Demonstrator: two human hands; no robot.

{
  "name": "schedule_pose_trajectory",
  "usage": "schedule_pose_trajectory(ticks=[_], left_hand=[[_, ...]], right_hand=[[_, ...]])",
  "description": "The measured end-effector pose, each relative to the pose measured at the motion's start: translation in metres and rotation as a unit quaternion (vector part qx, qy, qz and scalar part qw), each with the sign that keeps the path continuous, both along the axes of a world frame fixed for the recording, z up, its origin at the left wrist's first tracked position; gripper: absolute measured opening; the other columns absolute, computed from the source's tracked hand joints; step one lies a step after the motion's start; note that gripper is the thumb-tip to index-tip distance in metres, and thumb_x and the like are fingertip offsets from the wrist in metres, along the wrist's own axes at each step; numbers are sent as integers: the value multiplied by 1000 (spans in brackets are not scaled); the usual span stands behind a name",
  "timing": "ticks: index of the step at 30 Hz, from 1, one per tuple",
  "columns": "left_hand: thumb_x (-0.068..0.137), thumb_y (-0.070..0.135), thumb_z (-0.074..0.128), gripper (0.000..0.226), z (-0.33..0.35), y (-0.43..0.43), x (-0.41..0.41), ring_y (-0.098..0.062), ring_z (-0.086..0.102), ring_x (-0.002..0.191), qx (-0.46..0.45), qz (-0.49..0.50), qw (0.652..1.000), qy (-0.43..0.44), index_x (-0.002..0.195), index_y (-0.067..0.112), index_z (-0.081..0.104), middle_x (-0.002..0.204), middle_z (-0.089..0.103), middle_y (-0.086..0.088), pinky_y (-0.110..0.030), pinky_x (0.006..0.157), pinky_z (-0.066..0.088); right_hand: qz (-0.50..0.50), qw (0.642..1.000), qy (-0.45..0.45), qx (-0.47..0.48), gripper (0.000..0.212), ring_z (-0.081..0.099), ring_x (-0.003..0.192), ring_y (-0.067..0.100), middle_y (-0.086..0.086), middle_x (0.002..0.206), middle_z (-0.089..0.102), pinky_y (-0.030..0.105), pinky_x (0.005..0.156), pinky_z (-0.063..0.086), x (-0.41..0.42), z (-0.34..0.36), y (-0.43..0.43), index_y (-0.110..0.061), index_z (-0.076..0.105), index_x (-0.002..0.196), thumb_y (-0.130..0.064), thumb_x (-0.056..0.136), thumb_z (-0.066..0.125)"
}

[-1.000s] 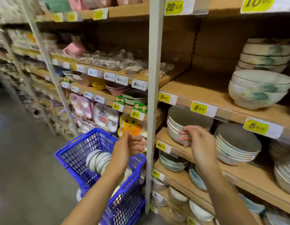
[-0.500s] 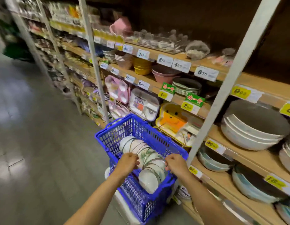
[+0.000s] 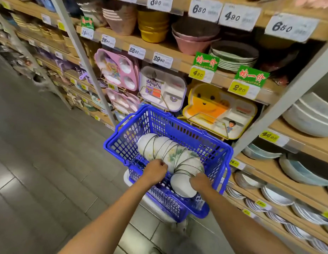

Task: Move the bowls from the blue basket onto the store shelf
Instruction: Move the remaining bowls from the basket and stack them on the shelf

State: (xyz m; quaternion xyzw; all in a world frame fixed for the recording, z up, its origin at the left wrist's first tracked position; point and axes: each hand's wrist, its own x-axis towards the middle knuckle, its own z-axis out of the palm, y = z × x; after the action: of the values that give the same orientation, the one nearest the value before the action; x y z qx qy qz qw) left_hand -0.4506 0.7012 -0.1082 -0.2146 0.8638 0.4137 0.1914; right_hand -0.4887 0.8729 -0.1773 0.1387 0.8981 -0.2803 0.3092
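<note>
A blue plastic basket with lattice walls (image 3: 178,125) stands in the aisle beside the wooden store shelf (image 3: 310,146). Inside it lie white bowls with thin dark rims and a green leaf pattern (image 3: 165,149), nested on their sides in one row. The long axis of the row runs from the far left corner toward the near right.

The left hand (image 3: 156,170) curls its fingers against the left side of the row. The right hand (image 3: 200,181) grips the nearest bowl from the right.

White price tags (image 3: 203,10) read 680, 480 and 650. Green signs with red Chinese characters (image 3: 251,76) sit above yellow tags (image 3: 239,88) reading 490 and 290.
</note>
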Motion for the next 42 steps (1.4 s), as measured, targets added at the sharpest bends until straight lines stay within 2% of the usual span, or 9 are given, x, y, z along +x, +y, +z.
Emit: schedule_pose_trajectory(ticks=[3, 9, 13, 18, 22, 27, 33, 37, 42], left_hand=[[94, 19, 46, 20, -17, 1, -26, -30, 60, 89, -8, -39, 999, -16, 84, 9, 61, 94, 66, -18, -36, 79, 47], [97, 21, 47, 31, -69, -2, -66, -34, 62, 100, -35, -113, 989, -85, 96, -3, 65, 103, 67, -24, -36, 81, 47], [97, 18, 45, 28, -107, -6, -83, -34, 63, 100, -59, -167, 974, -140, 102, -1, 66, 105, 67, -22, -31, 70, 43], [92, 17, 53, 43, -157, 2, -99, -30, 57, 116, -63, -264, 938, -215, 134, 10, 51, 130, 59, -15, -32, 92, 45], [94, 26, 54, 47, -195, 18, -103, -30, 51, 123, -80, -339, 900, -264, 133, 1, 48, 135, 53, -17, -30, 93, 43], [98, 19, 44, 37, -224, 26, -103, -32, 53, 122, -95, -399, 873, -263, 128, -1, 52, 134, 54, -21, -36, 97, 43], [100, 16, 40, 32, -229, 17, -97, -34, 55, 119, -71, -400, 880, -247, 122, -2, 55, 131, 57, -22, -35, 94, 44], [99, 12, 37, 31, -212, 7, -97, -34, 56, 115, -45, -386, 891, -235, 119, -2, 57, 127, 59, -22, -35, 91, 45], [98, 9, 38, 32, -180, -3, -103, -34, 58, 113, -26, -359, 910, -205, 121, -4, 56, 123, 61, -22, -36, 94, 47]], right_hand=[[-12, 999, -40, 14, 38, 54, 120, 33, 20, 132, 55, 30, 89, 45, -11, -24, -5, 5, 51, 128, -14, 95, 52], [-15, 995, -90, 50, 39, 50, 125, 31, 17, 140, 46, 33, 99, 42, -32, -70, -15, 1, 48, 132, -16, 96, 50], [-25, 991, -101, 81, 33, 56, 119, 31, 16, 129, 58, 35, 94, 47, -38, -86, -15, -1, 57, 123, -16, 95, 51], [-70, 988, -114, 74, 35, 56, 117, 31, 18, 130, 57, 34, 93, 44, -32, -107, -10, 1, 58, 124, -7, 100, 34], [-41, 990, -95, 92, 30, 55, 118, 25, 14, 130, 57, 30, 94, 42, -25, -116, -14, -3, 56, 123, -4, 98, 38], [-19, 978, -112, 172, 30, 59, 116, 28, 15, 127, 59, 37, 90, 50, -31, -124, -18, -4, 56, 123, -5, 97, 42], [25, 972, -97, 211, 33, 61, 111, 30, 13, 125, 60, 38, 85, 50, -35, -123, -22, -10, 50, 128, -9, 98, 36], [67, 968, -110, 217, 34, 62, 108, 33, 14, 122, 62, 39, 81, 51, -41, -104, -24, -9, 48, 129, -8, 95, 44], [90, 960, -134, 229, 36, 59, 115, 27, 8, 128, 60, 37, 88, 49, -50, -68, -25, -13, 54, 129, -11, 94, 48]])
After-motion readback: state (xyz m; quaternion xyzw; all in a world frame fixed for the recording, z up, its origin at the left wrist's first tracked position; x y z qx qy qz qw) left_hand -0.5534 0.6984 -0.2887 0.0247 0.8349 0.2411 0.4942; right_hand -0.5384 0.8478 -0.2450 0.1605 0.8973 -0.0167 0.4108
